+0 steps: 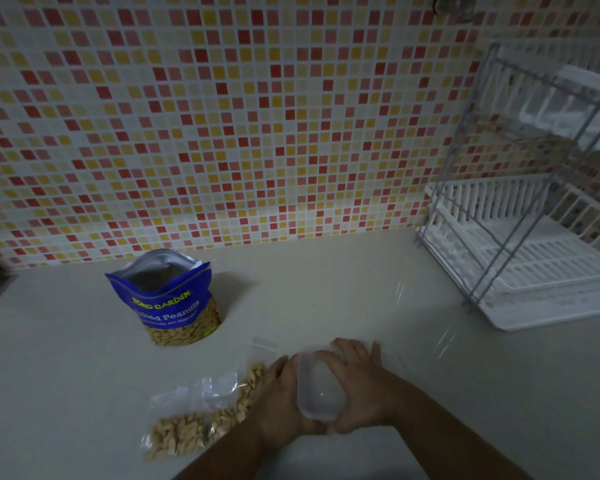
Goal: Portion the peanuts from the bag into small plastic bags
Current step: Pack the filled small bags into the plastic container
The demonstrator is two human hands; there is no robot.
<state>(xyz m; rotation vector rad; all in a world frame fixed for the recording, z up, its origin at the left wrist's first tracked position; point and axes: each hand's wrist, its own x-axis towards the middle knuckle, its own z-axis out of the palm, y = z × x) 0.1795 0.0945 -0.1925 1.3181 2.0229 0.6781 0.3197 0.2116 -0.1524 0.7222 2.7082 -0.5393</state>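
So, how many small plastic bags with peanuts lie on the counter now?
2: the first small bag lies at the lower left; the second small bag lies beside the left hand. Others may be hidden.

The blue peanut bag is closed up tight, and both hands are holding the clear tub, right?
Not quite. The head view shows the blue bag standing open at the top, not closed. The rest is right: the left hand and the right hand both hold the tub.
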